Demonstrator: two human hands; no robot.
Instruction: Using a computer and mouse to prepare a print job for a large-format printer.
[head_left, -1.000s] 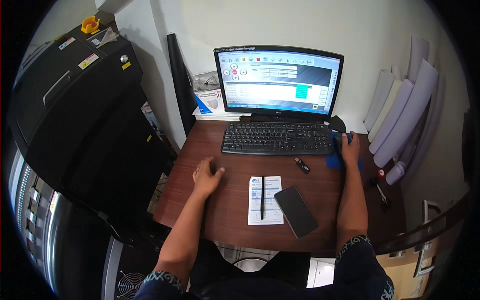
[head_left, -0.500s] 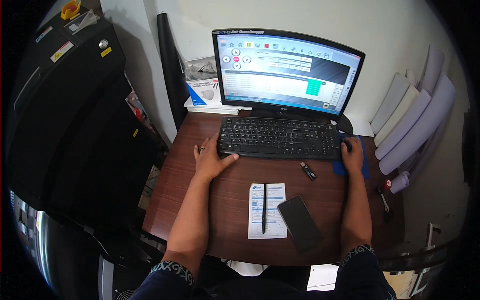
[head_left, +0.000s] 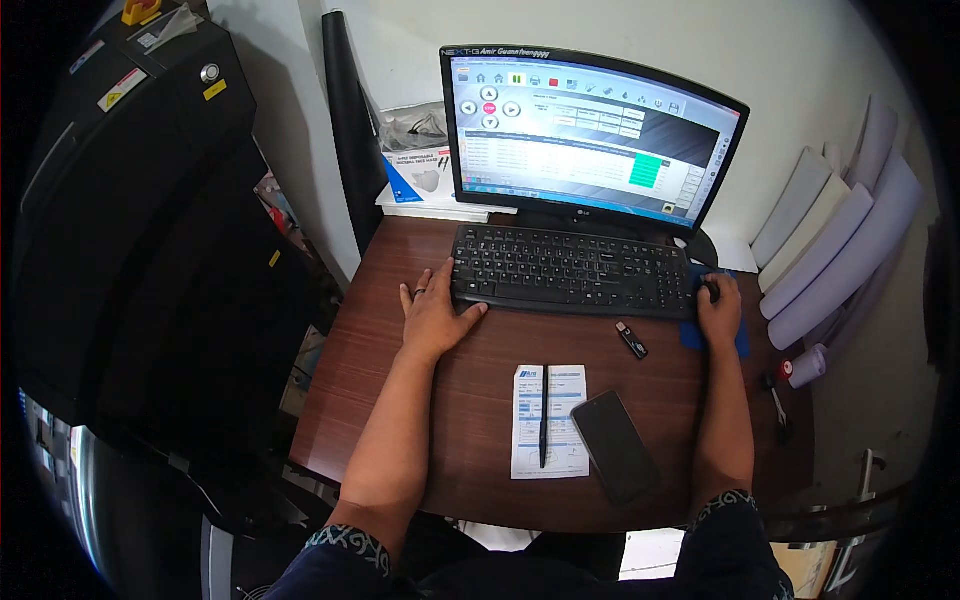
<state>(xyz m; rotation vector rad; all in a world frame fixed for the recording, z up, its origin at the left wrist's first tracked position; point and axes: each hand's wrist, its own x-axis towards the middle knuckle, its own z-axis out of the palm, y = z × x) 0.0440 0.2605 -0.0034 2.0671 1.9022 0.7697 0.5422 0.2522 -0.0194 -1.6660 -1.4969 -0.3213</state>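
Observation:
My left hand (head_left: 436,312) lies flat on the brown desk (head_left: 370,380), fingers spread, its thumb touching the left end of the black keyboard (head_left: 570,270). A ring is on one finger. My right hand (head_left: 719,310) is cupped over a black mouse (head_left: 710,290) on a blue mouse pad (head_left: 692,335) at the keyboard's right end. Behind the keyboard stands a lit monitor (head_left: 590,135) showing a software window.
A printed form (head_left: 565,420) with a black pen (head_left: 544,415) on it lies near the front edge, beside a dark phone (head_left: 614,446). A small USB stick (head_left: 631,340) is by the keyboard. A large black machine (head_left: 130,200) stands left; rolled sheets (head_left: 840,250) lean right.
My left hand has slid forward across the desk up to the keyboard's left end. The view has moved closer to the desk. My right hand stays on the mouse.

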